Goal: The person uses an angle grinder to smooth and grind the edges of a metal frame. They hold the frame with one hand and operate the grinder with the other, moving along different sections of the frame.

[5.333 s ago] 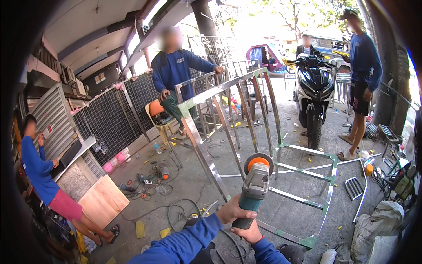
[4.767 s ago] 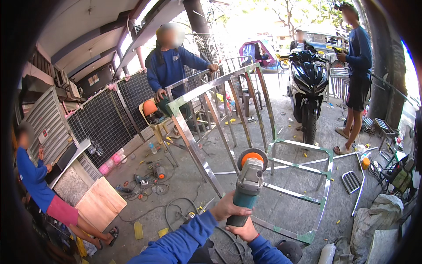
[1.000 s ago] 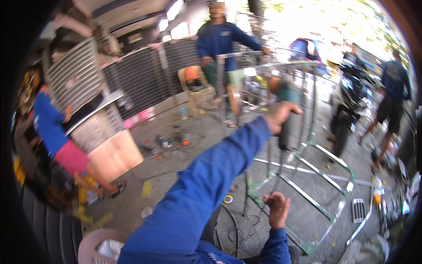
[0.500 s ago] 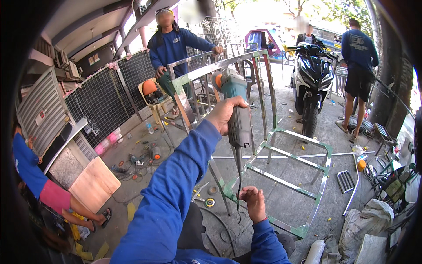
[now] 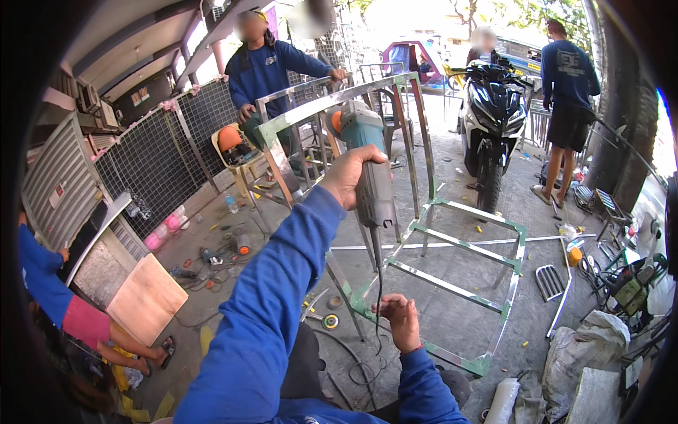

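My left hand [image 5: 351, 177] is wrapped around the grey and teal body of an angle grinder [image 5: 374, 189], held out in front of me with its head upward. The orange disc [image 5: 333, 124] sits close under the top rail of a metal chair-like frame [image 5: 304, 115]; I cannot tell whether they touch. From the grinder's lower end a black cord [image 5: 380, 286] hangs down. Beside that cord is my right hand [image 5: 401, 324], fingers loosely bent and apart, gripping nothing. Green patches mark the joints of the frame's lower, ladder-like part [image 5: 452, 285].
Across the frame, a person in blue [image 5: 265, 74] rests a hand on a metal rail. A motorcycle [image 5: 491, 134] stands behind. Tools and cables [image 5: 215, 256] litter the floor at left; sacks [image 5: 583, 353] lie at right. A plywood board [image 5: 148, 293] leans near another person [image 5: 70, 290].
The whole view has shifted a little, so the scene sits slightly further left. Both hands keep nearly the same pose, the left still holding the grinder.
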Motion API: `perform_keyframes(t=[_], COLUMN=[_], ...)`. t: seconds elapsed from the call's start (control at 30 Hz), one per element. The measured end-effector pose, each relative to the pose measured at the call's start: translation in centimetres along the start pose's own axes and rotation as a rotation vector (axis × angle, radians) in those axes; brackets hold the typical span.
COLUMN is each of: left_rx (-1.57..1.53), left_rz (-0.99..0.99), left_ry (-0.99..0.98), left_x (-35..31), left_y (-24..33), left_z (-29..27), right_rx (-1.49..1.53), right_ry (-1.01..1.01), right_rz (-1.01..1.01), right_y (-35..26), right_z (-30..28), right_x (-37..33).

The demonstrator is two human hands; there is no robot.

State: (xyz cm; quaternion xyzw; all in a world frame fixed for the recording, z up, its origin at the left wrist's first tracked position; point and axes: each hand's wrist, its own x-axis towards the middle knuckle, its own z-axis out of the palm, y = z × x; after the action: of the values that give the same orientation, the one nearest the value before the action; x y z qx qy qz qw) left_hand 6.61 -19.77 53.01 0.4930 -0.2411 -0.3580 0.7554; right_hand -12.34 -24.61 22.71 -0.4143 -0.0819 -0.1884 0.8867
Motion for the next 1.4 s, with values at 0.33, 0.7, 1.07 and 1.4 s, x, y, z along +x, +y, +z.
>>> perform_keyframes(t=[0.33, 0.7, 1.07, 1.4], left_rx=[-0.007, -0.022, -0.034, -0.010], left_rz=[0.002, 0.000, -0.023, -0.005], left_ry=[-0.012, 0.022, -0.009, -0.011], left_x=[-0.11, -0.41, -0.44, 0.31], left_y=[0.67, 0.80, 0.72, 0.76], left_z=[0.51, 0.94, 0.38, 0.14], right_rx=[0.003, -0.028, -0.021, -0.049], right_ry=[-0.008, 0.017, 0.041, 0.036], right_rz=[-0.005, 0.011, 0.011, -0.016], right_y=[-0.01, -0.04, 0.12, 0.00], right_z=[-0.04, -0.06, -0.30, -0.43], right_x=[-0.01, 0.12, 0.09, -0.07])
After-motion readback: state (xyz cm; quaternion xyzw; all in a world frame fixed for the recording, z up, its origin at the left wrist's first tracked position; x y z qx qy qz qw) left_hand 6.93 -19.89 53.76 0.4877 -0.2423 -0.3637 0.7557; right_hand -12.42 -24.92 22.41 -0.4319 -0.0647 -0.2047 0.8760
